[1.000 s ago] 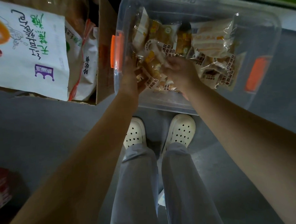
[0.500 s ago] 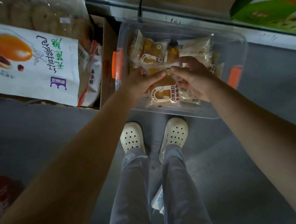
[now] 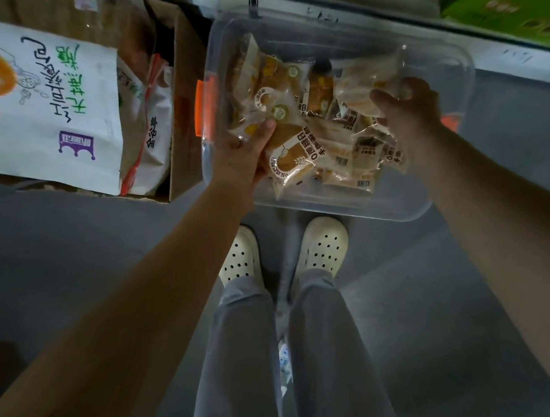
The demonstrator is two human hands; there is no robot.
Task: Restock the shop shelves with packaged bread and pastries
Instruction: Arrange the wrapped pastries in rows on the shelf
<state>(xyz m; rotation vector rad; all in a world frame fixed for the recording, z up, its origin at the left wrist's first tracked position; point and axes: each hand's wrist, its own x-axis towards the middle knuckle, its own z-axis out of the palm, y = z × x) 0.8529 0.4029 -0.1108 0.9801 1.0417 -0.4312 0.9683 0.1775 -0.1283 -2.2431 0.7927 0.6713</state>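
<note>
**Nearest the wearer:** grey trousers [image 3: 244,355] and white perforated clogs [image 3: 322,247] on the grey floor, on the near side of both grips.

**Left grip:** the left hand [image 3: 244,155] reaches into a clear plastic bin [image 3: 331,209]. Its thumb lies over a large bread packet [image 3: 291,152] and its fingers appear to curl beneath, so it is gripping that packet.

**Right grip:** across the bin, the right hand [image 3: 411,113] is closed round a paler pastry packet [image 3: 362,101].

**Between the grips:** a loose heap of further packets [image 3: 351,158], some touching the held ones.

**Step in hand (judged):** lifting stock out for shelving. This is best done by raising each packet straight up, clear of its neighbours. Hold it by the body rather than the crimped seal, and do not squeeze the soft bread.

**Outside the left grip:** an orange latch [image 3: 201,106], then a cardboard box [image 3: 178,124] holding a white printed bag [image 3: 52,109].

**Beyond the right grip:** a green carton [image 3: 506,7].
</note>
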